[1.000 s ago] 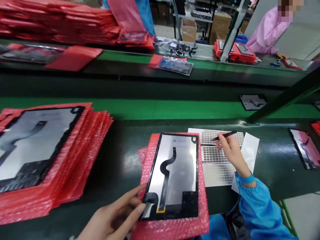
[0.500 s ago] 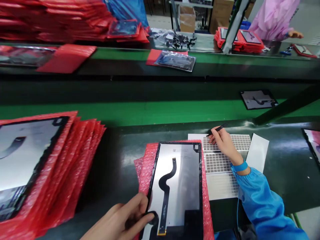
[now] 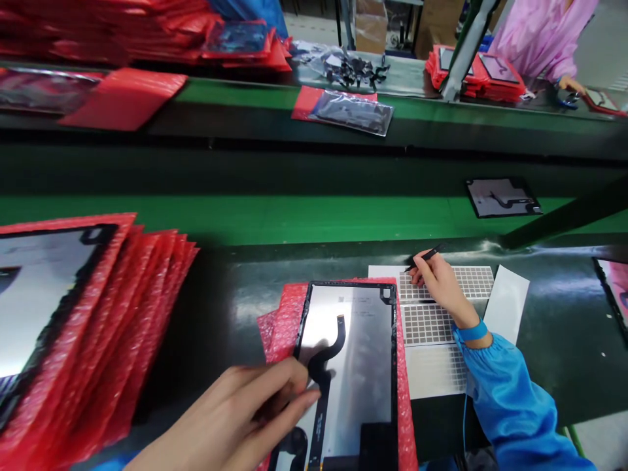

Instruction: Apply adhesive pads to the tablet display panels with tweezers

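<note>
L hand (image 3: 255, 402) is over near-L part of grey-backed screen panel (image 3: 366, 366), thumb & index tips close tog. by bend of its blk ribbon cable (image 3: 322, 376); can't tell if cable's pinched. R hand (image 3: 438, 284) grips slim blk tweezers (image 3: 428, 254) btw thumb & fingers, over far part of gridded label sheet (image 3: 426, 325), just R of panel; can't see if tip touches a label. R wrist has blue band (image 3: 473, 331), arm in blue sleeve (image 3: 515, 386).

Panel lies flat on red bubble bag (image 3: 290, 307) at near mid of desk (image 3: 226, 314), blk border all along visible edges, near end cut off. Blank white sheet (image 3: 507, 304) is R of label sheet.

Near L: stack of red bubble bags (image 3: 159, 288) w/ 2nd panel (image 3: 44, 281) on top. Past desk, on green strip (image 3: 304, 219), 3rd panel (image 3: 503, 197) lies far R; 4th panel (image 3: 617, 281) at R edge, partly out of view.

Far side: big red pile (image 3: 98, 29) at L, flat red bag (image 3: 125, 98) in front; mid, clear-wrapped pack (image 3: 356, 112) & heap of small blk parts (image 3: 358, 69). Far R: co-worker's pink sleeve (image 3: 559, 49), next to red stack (image 3: 495, 75) w/ screens on top.
</note>
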A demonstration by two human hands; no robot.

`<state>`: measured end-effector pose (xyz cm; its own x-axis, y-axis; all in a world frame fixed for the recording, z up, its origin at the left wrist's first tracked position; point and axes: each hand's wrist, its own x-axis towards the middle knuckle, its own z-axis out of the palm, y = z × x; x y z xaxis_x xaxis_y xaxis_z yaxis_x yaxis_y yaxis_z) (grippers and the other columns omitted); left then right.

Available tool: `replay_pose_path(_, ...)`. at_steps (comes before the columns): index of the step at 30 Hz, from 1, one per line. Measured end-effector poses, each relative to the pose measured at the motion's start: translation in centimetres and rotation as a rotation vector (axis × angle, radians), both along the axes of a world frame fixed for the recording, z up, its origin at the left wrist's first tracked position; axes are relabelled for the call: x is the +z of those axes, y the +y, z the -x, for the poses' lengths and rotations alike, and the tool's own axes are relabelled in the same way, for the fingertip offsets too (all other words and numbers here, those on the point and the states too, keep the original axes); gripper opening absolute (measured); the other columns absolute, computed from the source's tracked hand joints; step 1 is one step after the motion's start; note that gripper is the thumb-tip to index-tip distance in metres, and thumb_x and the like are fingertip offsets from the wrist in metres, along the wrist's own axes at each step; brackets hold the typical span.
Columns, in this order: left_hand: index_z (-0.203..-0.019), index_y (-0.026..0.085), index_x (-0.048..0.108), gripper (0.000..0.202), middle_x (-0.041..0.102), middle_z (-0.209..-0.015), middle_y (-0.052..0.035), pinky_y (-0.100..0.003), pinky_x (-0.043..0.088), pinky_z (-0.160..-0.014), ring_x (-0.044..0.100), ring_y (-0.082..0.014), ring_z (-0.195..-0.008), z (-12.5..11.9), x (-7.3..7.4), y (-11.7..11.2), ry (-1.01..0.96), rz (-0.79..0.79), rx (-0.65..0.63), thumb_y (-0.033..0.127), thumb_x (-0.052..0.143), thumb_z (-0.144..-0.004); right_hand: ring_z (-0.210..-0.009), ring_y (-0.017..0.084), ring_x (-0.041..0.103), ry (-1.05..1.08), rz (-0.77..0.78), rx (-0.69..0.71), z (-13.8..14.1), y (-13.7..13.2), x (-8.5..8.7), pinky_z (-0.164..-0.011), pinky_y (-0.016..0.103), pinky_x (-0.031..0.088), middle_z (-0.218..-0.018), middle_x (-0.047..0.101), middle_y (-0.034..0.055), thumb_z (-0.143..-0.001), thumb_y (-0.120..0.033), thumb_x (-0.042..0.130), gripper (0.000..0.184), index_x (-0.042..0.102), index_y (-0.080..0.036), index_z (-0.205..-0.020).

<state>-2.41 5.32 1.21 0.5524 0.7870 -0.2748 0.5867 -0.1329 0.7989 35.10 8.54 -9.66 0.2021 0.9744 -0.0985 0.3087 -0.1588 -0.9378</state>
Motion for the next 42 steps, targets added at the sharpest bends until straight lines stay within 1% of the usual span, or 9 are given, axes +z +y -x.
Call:
replay_pose_path(4, -0.084, 0.029, 0.074, 0.020, 0.072, -0.074, -0.0028, -0.031, 0.057, -0.066, 0.067, -0.0208, -0.067, -3.6, 1.8, 0.8, -0.105, -0.160, -0.178, 0.038, 0.064, -0.099, -0.061, 0.016, 0.071, 0.114, 0.014, -0.036, 0.0, 0.1, -0.3, -0.058, 0.028, 0.055, -0.074, 0.074, -0.0003, -0.096, -0.066, 0.065, 0.043, 0.058, -0.023, -0.102)
replay_pose_path(7, -0.111, 0.029, 0.080, 0.020, 0.080, -0.111, -0.0078, -0.044, 0.060, -0.100, 0.074, -0.0293, -0.110, -5.3, 1.3, 0.3, -0.121, -0.221, -0.330, 0.035, 0.064, -0.100, -0.060, 0.016, 0.071, 0.169, 0.023, -0.055, -0.2, 0.2, -0.5, -0.057, 0.028, 0.056, -0.073, 0.074, -0.0005, -0.095, -0.068, 0.065, 0.045, 0.057, -0.023, -0.102)
replay_pose_path(9, -0.132, 0.027, 0.074, 0.034, 0.069, -0.145, -0.0100, -0.053, 0.047, -0.121, 0.059, -0.0334, -0.142, -5.9, 0.1, -0.3, -0.093, -0.268, -0.421, 0.037, 0.065, -0.100, -0.059, 0.016, 0.071, 0.202, 0.031, -0.065, -0.3, 0.3, -0.4, -0.056, 0.028, 0.056, -0.071, 0.075, -0.0002, -0.093, -0.070, 0.065, 0.048, 0.057, -0.023, -0.102)
replay_pose_path(12, -0.151, 0.022, 0.060, 0.059, 0.041, -0.170, -0.0142, -0.063, 0.036, -0.128, 0.035, -0.0391, -0.159, -6.1, -2.4, -0.9, -0.018, -0.416, -0.482, 0.046, 0.071, -0.098, -0.058, 0.017, 0.072, 0.239, 0.040, -0.078, -0.5, 0.5, -0.1, -0.056, 0.028, 0.057, -0.070, 0.076, 0.0008, -0.088, -0.074, 0.068, 0.053, 0.058, -0.023, -0.099)
replay_pose_path(16, -0.157, 0.018, 0.051, 0.075, 0.034, -0.172, -0.0198, -0.066, 0.039, -0.124, 0.033, -0.0420, -0.160, -5.8, -4.5, -1.4, 0.095, -0.670, -0.470, 0.057, 0.069, -0.097, -0.057, 0.017, 0.073, 0.276, 0.031, -0.095, -0.4, 0.5, 1.0, -0.054, 0.028, 0.058, -0.070, 0.077, 0.0015, -0.084, -0.078, 0.071, 0.057, 0.059, -0.023, -0.097)
replay_pose_path(20, -0.154, 0.016, 0.054, 0.072, 0.038, -0.171, -0.0210, -0.065, 0.044, -0.119, 0.040, -0.0412, -0.156, -5.8, -4.4, -1.9, 0.173, -0.823, -0.439, 0.056, 0.071, -0.096, -0.055, 0.017, 0.074, 0.337, -0.023, -0.102, 0.5, -1.0, 2.9, -0.053, 0.028, 0.059, -0.070, 0.078, 0.0013, -0.086, -0.071, 0.075, 0.052, 0.060, -0.023, -0.096)
replay_pose_path(26, -0.151, 0.018, 0.057, 0.067, 0.044, -0.168, -0.0188, -0.061, 0.047, -0.116, 0.044, -0.0392, -0.154, -5.9, -4.1, -2.5, 0.199, -0.839, -0.350, 0.058, 0.065, -0.098, -0.057, 0.020, 0.077, 0.409, 0.015, -0.025, 4.0, -6.0, 5.8, -0.056, 0.031, 0.064, -0.072, 0.080, 0.0022, -0.099, -0.058, 0.069, 0.036, 0.060, -0.024, -0.098)
replay_pose_path(34, -0.140, 0.011, 0.063, 0.048, 0.051, -0.159, -0.0235, -0.066, 0.040, -0.119, 0.046, -0.0421, -0.150, -6.4, -2.9, -3.4, 0.169, -0.883, -0.266, 0.041, 0.060, -0.103, -0.059, 0.016, 0.076, 0.471, 0.039, 0.021, 6.9, -8.7, 5.4, -0.055, 0.025, 0.063, -0.073, 0.079, 0.0021, -0.103, -0.053, 0.066, 0.032, 0.061, -0.022, -0.097)
replay_pose_path(42, -0.132, 0.004, 0.063, 0.038, 0.070, -0.103, -0.0136, -0.042, 0.062, -0.082, 0.065, -0.0285, -0.094, -8.2, -2.2, -4.0, 0.078, -0.883, -0.335, 0.028, 0.052, -0.105, -0.062, 0.016, 0.076, 0.529, 0.033, 0.026, 7.1, -8.9, 5.3, -0.060, 0.027, 0.066, -0.074, 0.079, 0.0011, -0.105, -0.047, 0.066, 0.025, 0.062, -0.022, -0.101)
